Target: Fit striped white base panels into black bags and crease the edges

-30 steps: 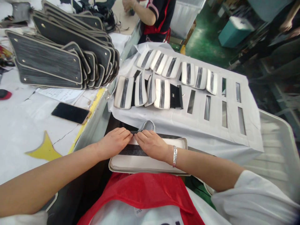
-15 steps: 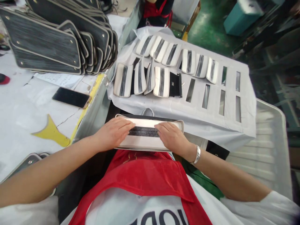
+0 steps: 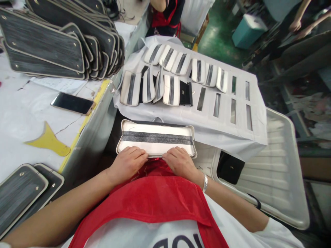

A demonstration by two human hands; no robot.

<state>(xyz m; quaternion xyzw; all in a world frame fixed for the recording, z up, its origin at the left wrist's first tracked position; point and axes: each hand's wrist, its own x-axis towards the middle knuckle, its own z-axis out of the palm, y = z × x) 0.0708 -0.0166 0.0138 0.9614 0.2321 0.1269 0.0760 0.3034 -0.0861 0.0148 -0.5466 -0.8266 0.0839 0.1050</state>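
Observation:
In front of my red apron lies a long cream-white panel with raised, curled edges and a dark stripe along its middle. My left hand is closed over the near edge of this panel, left of centre. Gripping the same edge further right is my right hand, which has a silvery bracelet at its wrist. The thumbs and the underside of the panel are hidden. Just beyond stands a white-covered table bearing several similar striped white pieces, some with black parts attached.
On the left bench are a stack of dark panels, a phone, a yellow forked piece and more dark panels. At right, a pale plastic bin holds a black piece. Other people's arms show behind.
Both hands have slid from the panel's middle stripe back to its near edge, uncovering the stripe. The far and near edges now curl up more. The view has shifted slightly.

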